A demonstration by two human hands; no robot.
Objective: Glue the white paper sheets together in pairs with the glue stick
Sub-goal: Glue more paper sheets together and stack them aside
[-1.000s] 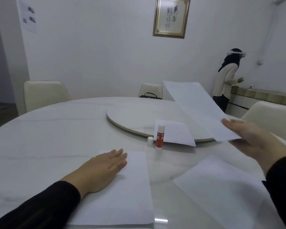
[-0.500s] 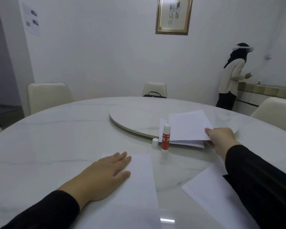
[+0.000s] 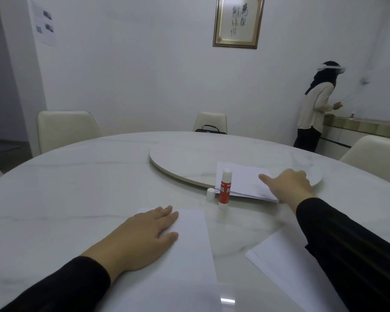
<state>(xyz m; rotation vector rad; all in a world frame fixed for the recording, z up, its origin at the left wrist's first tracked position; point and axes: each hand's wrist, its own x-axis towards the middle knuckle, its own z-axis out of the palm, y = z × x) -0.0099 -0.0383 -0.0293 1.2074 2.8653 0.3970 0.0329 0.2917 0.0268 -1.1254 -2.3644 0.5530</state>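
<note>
Cap (image 3: 210, 194) beside upright glue stick (image 3: 225, 189), perhaps touching paper stack (image 3: 243, 180).

Glossy, veined marble-look counter (image 3: 77, 199); matt white paper sheets (image 3: 189, 255); smooth plastic glue stick (image 3: 225, 190) with shiny red label; matt black cloth sleeves (image 3: 347, 244).

white wall (image 3: 144, 64), framed calligraphy (image 3: 238, 20), cream chairs (image 3: 65, 129)

The left hand (image 3: 142, 233) lies flat on a white sheet (image 3: 185, 255) on the worktop (image 3: 77, 188). The right hand (image 3: 288, 185) presses with straight fingers on a stack of sheets (image 3: 243, 179). Just left of it stand the uncapped glue stick (image 3: 225, 188) and its cap (image 3: 211, 194).
</note>
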